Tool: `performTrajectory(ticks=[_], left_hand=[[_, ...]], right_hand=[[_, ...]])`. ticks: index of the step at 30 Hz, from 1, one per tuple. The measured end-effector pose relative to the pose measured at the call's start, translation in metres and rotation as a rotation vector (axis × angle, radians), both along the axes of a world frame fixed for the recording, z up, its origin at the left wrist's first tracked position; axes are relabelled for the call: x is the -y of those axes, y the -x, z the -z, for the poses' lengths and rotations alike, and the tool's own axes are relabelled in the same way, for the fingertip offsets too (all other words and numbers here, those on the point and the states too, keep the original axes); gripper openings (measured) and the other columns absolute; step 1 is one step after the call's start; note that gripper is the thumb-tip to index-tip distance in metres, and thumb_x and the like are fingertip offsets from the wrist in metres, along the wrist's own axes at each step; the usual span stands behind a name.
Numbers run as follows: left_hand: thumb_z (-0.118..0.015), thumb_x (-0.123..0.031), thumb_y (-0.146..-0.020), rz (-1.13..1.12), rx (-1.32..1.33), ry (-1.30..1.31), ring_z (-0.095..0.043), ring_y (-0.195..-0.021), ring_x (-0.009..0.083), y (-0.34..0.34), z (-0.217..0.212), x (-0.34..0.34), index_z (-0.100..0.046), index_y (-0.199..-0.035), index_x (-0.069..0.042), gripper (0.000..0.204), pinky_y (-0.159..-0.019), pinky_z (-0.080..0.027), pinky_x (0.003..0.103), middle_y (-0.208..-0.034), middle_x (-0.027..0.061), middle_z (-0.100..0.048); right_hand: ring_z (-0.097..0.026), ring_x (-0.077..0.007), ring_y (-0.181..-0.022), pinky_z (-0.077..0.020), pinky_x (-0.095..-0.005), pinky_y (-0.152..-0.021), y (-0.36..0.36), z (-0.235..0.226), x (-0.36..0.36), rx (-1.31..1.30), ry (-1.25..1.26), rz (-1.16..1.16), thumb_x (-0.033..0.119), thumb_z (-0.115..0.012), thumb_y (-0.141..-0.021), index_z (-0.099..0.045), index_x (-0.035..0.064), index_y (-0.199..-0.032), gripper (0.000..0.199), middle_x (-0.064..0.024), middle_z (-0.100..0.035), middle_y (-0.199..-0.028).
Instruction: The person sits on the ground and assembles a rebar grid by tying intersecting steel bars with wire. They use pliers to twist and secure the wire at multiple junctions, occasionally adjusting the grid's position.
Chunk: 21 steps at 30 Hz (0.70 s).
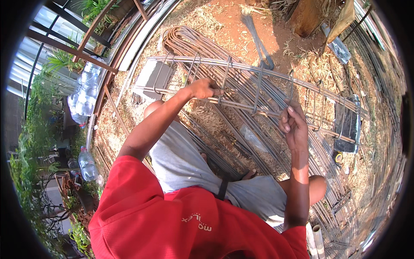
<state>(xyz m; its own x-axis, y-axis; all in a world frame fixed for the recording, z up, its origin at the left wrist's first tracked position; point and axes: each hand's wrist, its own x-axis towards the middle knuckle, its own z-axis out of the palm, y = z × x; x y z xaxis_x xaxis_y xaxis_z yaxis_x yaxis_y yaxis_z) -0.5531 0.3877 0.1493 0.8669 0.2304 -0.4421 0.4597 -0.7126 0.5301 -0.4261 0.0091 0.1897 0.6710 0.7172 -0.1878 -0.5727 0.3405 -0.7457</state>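
A long cage of steel rebar (241, 65) with square stirrups lies across in front of me. My left hand (203, 88) is closed on its near bar, the fingertips at a stirrup (224, 80). My right hand (294, 122) is raised by the near bar farther right, palm partly up. Its fingers are curled in toward the thumb near another stirrup (290, 84). Whatever they pinch, if anything, is too small to make out. A pale grey block (152, 77) sits under the cage's left end, and a dark block (351, 129) under its right end.
Under the cage runs a bundle of bent rebar (189, 38). Beyond lie a looped bundle of thin wire (255, 36) and a wood stump (306, 17). Plastic bottles (87, 93) stand at left. A small yellow-and-black round thing (338, 157) lies at right, near the dark block.
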Motion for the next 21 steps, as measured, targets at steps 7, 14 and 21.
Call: performTrajectory(ticks=[7,14,21], left_hand=[[-0.065,-0.071,-0.096,0.091,-0.161,0.288,-0.074,-0.108,0.0301,0.007,0.047,-0.017,-0.076,-0.122,0.001,0.077,-0.106,-0.055,0.044,-0.105,0.0182,-0.081],[-0.072,-0.048,-0.095,0.08,0.061,0.237,-0.071,-0.085,0.0374,0.018,0.049,-0.016,-0.076,-0.095,0.004,0.053,-0.081,-0.054,0.049,-0.084,0.0234,-0.073],[-0.072,-0.047,-0.096,0.086,0.102,0.232,-0.074,-0.089,0.0305,0.023,0.047,-0.018,-0.081,-0.1,-0.002,0.046,-0.085,-0.056,0.045,-0.091,0.0173,-0.078]], right_hand=[[-0.046,-0.0107,-0.062,-0.0363,-0.0263,-0.056,0.088,0.036,-0.06,-0.21,0.103,0.085,0.015,-0.057,-0.108,-0.055,0.0038,-0.147,0.041,-0.0047,-0.059,-0.084],[-0.054,-0.0107,-0.066,-0.0432,-0.0278,-0.059,0.188,0.134,-0.12,-0.259,0.452,0.114,0.016,-0.06,-0.109,-0.062,0.0062,-0.137,0.03,-0.0056,-0.07,-0.09],[-0.058,-0.0112,-0.065,-0.0481,-0.0273,-0.059,0.192,0.152,-0.147,-0.225,0.546,0.181,0.019,-0.062,-0.11,-0.063,0.0094,-0.135,0.026,-0.0044,-0.072,-0.094]])
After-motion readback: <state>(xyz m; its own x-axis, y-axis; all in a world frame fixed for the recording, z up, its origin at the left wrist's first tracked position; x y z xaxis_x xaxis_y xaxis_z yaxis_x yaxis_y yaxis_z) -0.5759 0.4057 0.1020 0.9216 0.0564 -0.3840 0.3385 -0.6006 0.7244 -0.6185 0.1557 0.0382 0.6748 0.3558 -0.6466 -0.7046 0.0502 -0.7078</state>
